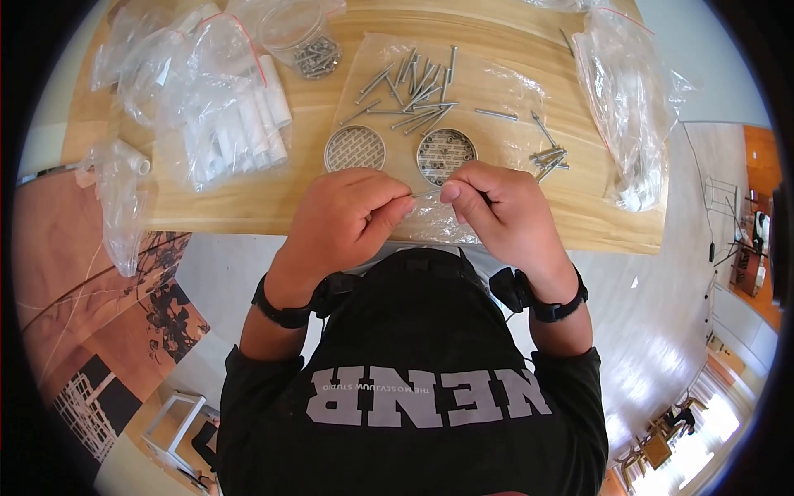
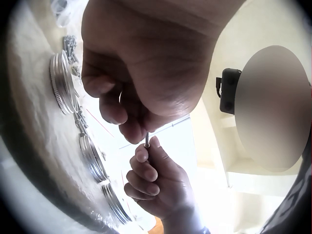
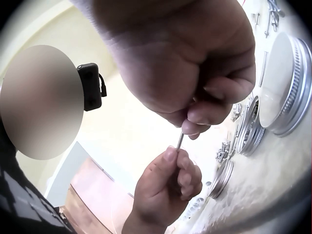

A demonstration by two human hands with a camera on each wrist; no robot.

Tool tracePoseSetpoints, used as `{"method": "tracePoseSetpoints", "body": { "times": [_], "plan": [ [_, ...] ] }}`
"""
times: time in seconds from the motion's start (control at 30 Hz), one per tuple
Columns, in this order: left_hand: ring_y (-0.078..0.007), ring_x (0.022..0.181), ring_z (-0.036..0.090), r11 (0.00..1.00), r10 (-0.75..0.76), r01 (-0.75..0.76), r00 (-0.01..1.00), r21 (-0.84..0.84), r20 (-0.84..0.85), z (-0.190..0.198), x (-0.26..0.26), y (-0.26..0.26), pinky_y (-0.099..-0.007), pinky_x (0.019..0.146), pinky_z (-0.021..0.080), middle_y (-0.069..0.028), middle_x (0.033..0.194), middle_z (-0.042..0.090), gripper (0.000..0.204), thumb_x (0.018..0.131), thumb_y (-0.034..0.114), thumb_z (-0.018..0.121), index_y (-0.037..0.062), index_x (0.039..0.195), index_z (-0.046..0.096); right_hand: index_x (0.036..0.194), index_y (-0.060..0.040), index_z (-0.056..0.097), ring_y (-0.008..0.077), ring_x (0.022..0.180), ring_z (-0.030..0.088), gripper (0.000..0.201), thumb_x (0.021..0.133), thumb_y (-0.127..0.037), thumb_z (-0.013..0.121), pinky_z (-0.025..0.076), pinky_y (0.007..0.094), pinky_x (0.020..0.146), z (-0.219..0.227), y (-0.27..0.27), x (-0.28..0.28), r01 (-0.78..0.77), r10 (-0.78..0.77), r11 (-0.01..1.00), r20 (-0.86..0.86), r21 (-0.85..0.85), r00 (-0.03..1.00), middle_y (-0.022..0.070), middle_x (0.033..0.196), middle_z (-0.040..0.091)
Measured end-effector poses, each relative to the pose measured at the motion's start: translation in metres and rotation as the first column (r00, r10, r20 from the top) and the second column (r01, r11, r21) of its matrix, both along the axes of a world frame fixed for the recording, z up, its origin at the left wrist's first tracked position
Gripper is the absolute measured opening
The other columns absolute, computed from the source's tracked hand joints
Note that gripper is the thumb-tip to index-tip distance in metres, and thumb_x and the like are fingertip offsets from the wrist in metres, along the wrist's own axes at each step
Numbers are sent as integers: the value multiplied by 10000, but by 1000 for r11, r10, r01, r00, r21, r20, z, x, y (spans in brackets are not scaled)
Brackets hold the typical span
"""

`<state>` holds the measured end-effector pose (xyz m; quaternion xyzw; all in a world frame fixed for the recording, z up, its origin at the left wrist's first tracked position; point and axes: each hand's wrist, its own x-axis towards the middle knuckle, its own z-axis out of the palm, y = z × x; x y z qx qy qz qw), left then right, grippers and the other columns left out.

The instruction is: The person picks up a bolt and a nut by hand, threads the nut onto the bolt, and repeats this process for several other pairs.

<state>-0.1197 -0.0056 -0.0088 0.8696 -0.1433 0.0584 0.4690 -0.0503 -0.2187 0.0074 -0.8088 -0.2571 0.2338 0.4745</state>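
My left hand (image 1: pixel 343 211) and right hand (image 1: pixel 509 211) face each other close over the table's near edge. Between their fingertips runs a thin metal bolt (image 3: pixel 180 140), pinched at one end by each hand. Fingers hide most of the bolt (image 2: pixel 147 138); only a short shiny length shows in the wrist views. Just beyond the hands lie two round metal lids: the left lid (image 1: pixel 355 149) shows a patterned bottom, and the right lid (image 1: pixel 470 145) holds small nuts (image 1: pixel 447 153). A third lid (image 3: pixel 296 92) appears in the right wrist view.
Loose bolts (image 1: pixel 422 87) lie scattered on a clear plastic sheet (image 1: pixel 513 83), with a small pile (image 1: pixel 549 157) at right. A tub of hardware (image 1: pixel 317 58) tips at the back. Bagged white tubes (image 1: pixel 240 132) cover the left; another plastic bag (image 1: pixel 624 91) lies right.
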Motion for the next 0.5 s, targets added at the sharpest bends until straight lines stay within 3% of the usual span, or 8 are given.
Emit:
{"method": "tracePoseSetpoints", "body": {
  "times": [0.03, 0.17, 0.23, 0.27, 0.33, 0.43, 0.5],
  "plan": [
    [-237, 588, 581, 1000, 3, -3, 1000, 8, 4, 0, 0, 0, -332, 546, 440, -72, 654, 602, 60, 864, 59, 648, 21, 820, 631, 924, -47, 652, 274, 635, 596, 127, 904, -172, 657, 469, 349, 584, -2, 1, 0, -5, 4, 1000, 86, 19, 996, 114, 741, 609],
    [-237, 586, 579, 1000, 9, -9, 1000, -24, 0, -1, -1, 2, -332, 545, 438, -74, 655, 600, 61, 864, 58, 647, 21, 819, 628, 963, -51, 654, 258, 651, 615, 138, 895, -170, 665, 475, 354, 590, 2, 2, -1, -22, 13, 996, 103, 88, 995, 113, 788, 631],
    [-238, 586, 578, 999, 18, -18, 1000, -29, -11, -1, -2, 2, -332, 544, 437, -76, 656, 599, 66, 864, 61, 649, 21, 818, 625, 976, -9, 656, 119, 664, 563, 120, 933, -119, 632, 441, 265, 583, 6, 7, -5, 76, -71, 981, -34, 176, 997, 62, 805, 624],
    [-238, 586, 578, 999, 19, -19, 1000, -29, -11, -1, -2, 2, -332, 544, 437, -76, 656, 599, 66, 864, 61, 649, 21, 818, 625, 976, -9, 656, 119, 664, 563, 120, 933, -119, 632, 441, 265, 583, 6, 6, -5, 75, -70, 982, -34, 175, 997, 62, 805, 624],
    [-239, 584, 577, 999, 18, -18, 1000, -30, 16, -2, -2, 2, -332, 544, 437, -76, 653, 598, 68, 865, 68, 654, 21, 823, 628, 972, -46, 652, 265, 655, 612, 178, 925, -218, 640, 474, 350, 589, 5, 2, -4, -19, 19, 991, 7, 133, 1000, 116, 806, 638],
    [-240, 584, 579, 1000, 6, -6, 1000, -10, 19, 0, -1, 1, -332, 542, 438, -75, 651, 598, 71, 864, 74, 660, 21, 826, 632, 953, -44, 654, 294, 662, 609, 200, 941, -241, 621, 472, 346, 590, -1, -3, 1, -74, 75, 997, -89, 20, 993, 124, 803, 639],
    [-272, 596, 576, 1000, 19, -19, 1000, -18, 9, 0, -1, 0, -358, 536, 433, -89, 663, 597, 80, 853, 98, 676, 34, 823, 638, 943, -44, 654, 304, 664, 604, 183, 933, -225, 631, 471, 347, 589, 1, -1, 2, -62, 61, 998, -65, -12, 996, 128, 800, 637]
  ]
}}
